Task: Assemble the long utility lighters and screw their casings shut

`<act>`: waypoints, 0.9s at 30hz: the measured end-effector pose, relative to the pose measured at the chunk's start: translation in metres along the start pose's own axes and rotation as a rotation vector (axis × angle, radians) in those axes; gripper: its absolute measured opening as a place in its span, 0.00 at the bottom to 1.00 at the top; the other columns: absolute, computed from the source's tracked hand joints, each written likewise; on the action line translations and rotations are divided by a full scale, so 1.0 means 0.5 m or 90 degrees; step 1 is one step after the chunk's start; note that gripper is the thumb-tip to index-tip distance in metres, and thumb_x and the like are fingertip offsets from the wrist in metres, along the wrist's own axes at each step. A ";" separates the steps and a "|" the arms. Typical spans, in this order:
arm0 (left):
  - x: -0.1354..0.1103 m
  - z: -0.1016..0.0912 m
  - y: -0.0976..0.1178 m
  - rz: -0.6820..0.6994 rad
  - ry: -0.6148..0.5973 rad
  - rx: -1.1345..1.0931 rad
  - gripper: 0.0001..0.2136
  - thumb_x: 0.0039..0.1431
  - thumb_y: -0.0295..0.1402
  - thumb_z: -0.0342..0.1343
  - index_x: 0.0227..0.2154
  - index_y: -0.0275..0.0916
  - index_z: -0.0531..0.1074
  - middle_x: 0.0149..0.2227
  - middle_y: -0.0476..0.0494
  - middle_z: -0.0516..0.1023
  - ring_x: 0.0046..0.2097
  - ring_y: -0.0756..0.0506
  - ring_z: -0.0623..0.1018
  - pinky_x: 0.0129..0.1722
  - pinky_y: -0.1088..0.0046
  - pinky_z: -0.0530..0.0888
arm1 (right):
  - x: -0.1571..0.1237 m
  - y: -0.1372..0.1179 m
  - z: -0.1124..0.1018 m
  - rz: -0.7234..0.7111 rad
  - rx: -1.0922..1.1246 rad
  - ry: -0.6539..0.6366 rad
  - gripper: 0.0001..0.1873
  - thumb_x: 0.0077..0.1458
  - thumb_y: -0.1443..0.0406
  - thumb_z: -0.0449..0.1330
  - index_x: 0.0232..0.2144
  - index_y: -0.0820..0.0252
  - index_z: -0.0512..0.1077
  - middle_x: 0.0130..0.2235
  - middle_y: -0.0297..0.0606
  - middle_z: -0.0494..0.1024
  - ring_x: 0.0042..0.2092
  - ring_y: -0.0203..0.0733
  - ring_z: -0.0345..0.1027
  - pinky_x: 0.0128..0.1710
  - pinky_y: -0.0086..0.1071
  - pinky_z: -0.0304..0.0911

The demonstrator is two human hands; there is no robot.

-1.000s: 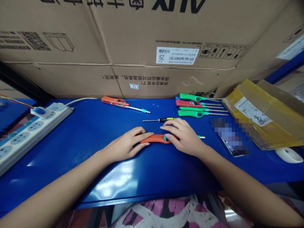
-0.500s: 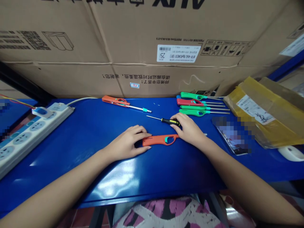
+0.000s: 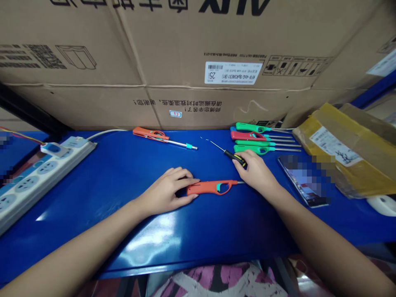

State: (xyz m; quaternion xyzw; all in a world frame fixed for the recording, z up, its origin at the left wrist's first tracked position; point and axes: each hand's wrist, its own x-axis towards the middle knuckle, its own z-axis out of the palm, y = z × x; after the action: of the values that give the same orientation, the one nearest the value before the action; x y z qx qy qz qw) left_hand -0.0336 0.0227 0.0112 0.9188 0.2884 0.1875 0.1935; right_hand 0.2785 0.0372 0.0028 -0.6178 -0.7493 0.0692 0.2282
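An orange long-nosed lighter [image 3: 210,187] with a teal trigger lies flat on the blue table [image 3: 123,173]. My left hand [image 3: 168,189] rests on the table with its fingers curled around the lighter's left end. My right hand [image 3: 255,173] is closed on the black and yellow handle of a small screwdriver [image 3: 232,155], whose thin shaft points up and to the left. The right hand sits just right of the lighter's nozzle end.
Another orange lighter [image 3: 154,134] lies at the back. Several green and red lighters [image 3: 252,138] are stacked at the back right. A white power strip [image 3: 37,173] lies left, a phone [image 3: 305,181], a yellow parcel [image 3: 346,148] and a white mouse [image 3: 382,204] right. Cardboard boxes [image 3: 185,62] wall the back.
My right hand left the lighter's trigger area, took the small screwdriver and raised it, its tip swinging up and away. The left hand stays on the lighter.
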 end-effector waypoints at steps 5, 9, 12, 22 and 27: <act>-0.002 0.004 -0.003 0.009 0.004 0.014 0.17 0.66 0.39 0.59 0.55 0.41 0.73 0.49 0.41 0.78 0.48 0.43 0.76 0.48 0.64 0.67 | 0.005 0.001 0.009 -0.006 0.020 0.012 0.15 0.63 0.61 0.55 0.46 0.62 0.75 0.45 0.49 0.77 0.48 0.55 0.74 0.52 0.48 0.69; 0.000 -0.005 0.004 0.014 0.011 0.034 0.17 0.65 0.40 0.59 0.54 0.40 0.74 0.48 0.41 0.79 0.47 0.43 0.77 0.46 0.64 0.67 | 0.007 0.005 0.014 -0.020 0.039 0.012 0.15 0.63 0.60 0.55 0.46 0.61 0.75 0.45 0.48 0.76 0.47 0.54 0.74 0.51 0.48 0.70; 0.002 -0.015 0.009 0.022 0.015 0.051 0.16 0.64 0.39 0.60 0.52 0.40 0.76 0.46 0.42 0.80 0.45 0.43 0.77 0.44 0.64 0.67 | 0.007 0.007 0.015 -0.027 0.044 0.019 0.14 0.63 0.60 0.56 0.46 0.61 0.75 0.45 0.48 0.76 0.47 0.55 0.74 0.51 0.49 0.70; 0.003 0.003 0.000 0.003 0.040 -0.044 0.14 0.61 0.39 0.63 0.47 0.40 0.79 0.41 0.43 0.79 0.43 0.44 0.77 0.46 0.65 0.71 | 0.009 -0.011 -0.022 -0.011 0.205 0.207 0.11 0.61 0.58 0.58 0.42 0.58 0.73 0.42 0.44 0.76 0.38 0.47 0.74 0.32 0.40 0.73; 0.006 0.009 0.014 -0.027 0.046 -0.042 0.14 0.59 0.38 0.65 0.46 0.39 0.79 0.40 0.42 0.78 0.42 0.43 0.75 0.45 0.63 0.71 | 0.007 -0.028 -0.051 0.062 0.493 0.134 0.19 0.59 0.52 0.63 0.45 0.57 0.68 0.32 0.35 0.77 0.28 0.39 0.73 0.29 0.36 0.75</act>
State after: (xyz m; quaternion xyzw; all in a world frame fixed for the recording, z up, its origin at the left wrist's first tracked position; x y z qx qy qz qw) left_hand -0.0262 0.0180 0.0111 0.8982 0.3085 0.2256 0.2171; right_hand 0.2763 0.0330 0.0319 -0.5247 -0.6101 0.2937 0.5159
